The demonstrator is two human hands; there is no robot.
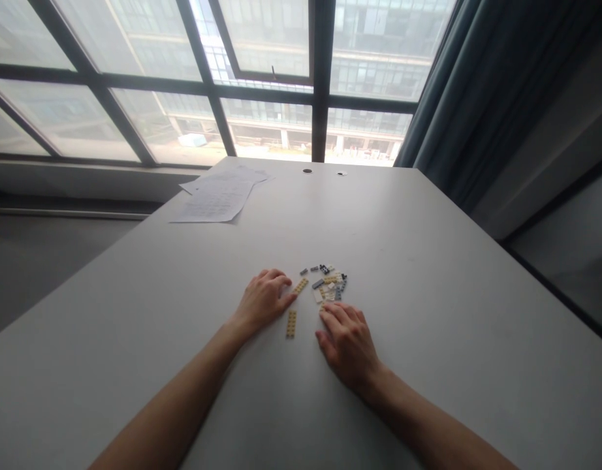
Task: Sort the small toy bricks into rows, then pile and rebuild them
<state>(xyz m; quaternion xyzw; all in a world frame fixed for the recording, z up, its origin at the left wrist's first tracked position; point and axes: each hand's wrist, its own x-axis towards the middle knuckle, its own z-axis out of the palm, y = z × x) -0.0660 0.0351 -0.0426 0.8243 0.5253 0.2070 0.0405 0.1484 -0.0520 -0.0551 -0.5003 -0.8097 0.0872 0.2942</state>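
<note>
My left hand [266,297] rests on the white table, its thumb and fingers apart, beside a tan studded plate [300,286] that lies at an angle near its fingertips. A second tan plate [291,324] lies lengthwise between my hands. My right hand [347,336] is palm down, thumb apart from the fingers, and its fingertips are on or beside a small tan piece [322,307] they partly cover. Just beyond it lies a loose cluster of small building pieces, with a grey piece [318,284], a white piece [317,296] and black pieces [324,268].
Printed papers [215,196] lie at the far left of the white table [379,241]. Two round holes [307,171] are near its far edge. Windows stand behind it, with a dark curtain [458,98] at the right.
</note>
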